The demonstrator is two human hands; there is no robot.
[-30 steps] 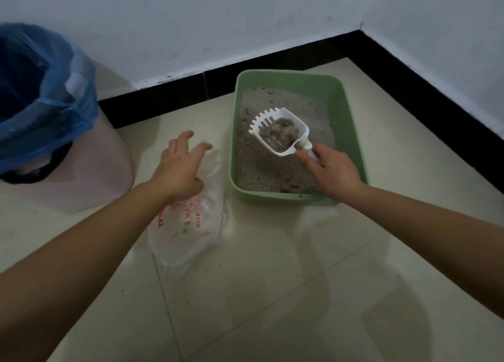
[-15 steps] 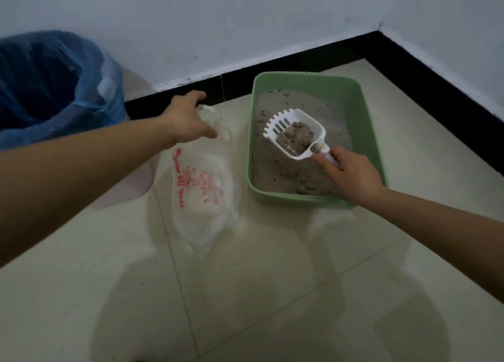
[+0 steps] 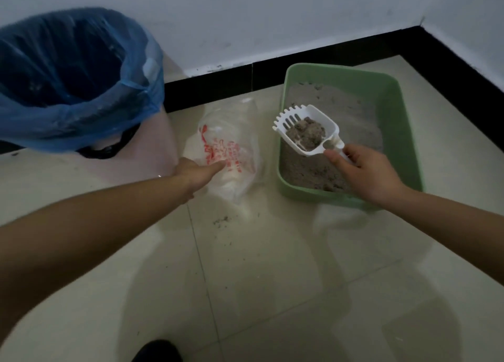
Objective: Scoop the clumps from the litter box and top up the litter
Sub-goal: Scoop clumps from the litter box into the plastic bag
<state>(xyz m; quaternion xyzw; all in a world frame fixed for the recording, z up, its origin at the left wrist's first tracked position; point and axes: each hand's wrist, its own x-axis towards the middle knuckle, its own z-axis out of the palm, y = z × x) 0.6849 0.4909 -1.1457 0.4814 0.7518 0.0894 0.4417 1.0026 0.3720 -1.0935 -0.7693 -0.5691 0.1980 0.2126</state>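
Tiled floor [image 3: 272,279], white-walled corner [image 3: 421,23].
Right hand [image 3: 368,174] grips the loaded scoop [image 3: 308,132] over the litter box [image 3: 403,132]; left hand [image 3: 196,173] touches the bag [image 3: 231,148], grip unclear.

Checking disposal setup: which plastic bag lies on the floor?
The clear red-printed bag beside the green litter box; the blue bag lines the bin.

One green litter box [image 3: 396,107], one white slotted scoop [image 3: 332,131], one clear plastic bag with red print [image 3: 231,146] and one bin with a blue liner [image 3: 81,121] on a tiled floor [image 3: 272,266]; two hands, left hand [image 3: 196,172] and right hand [image 3: 366,174].
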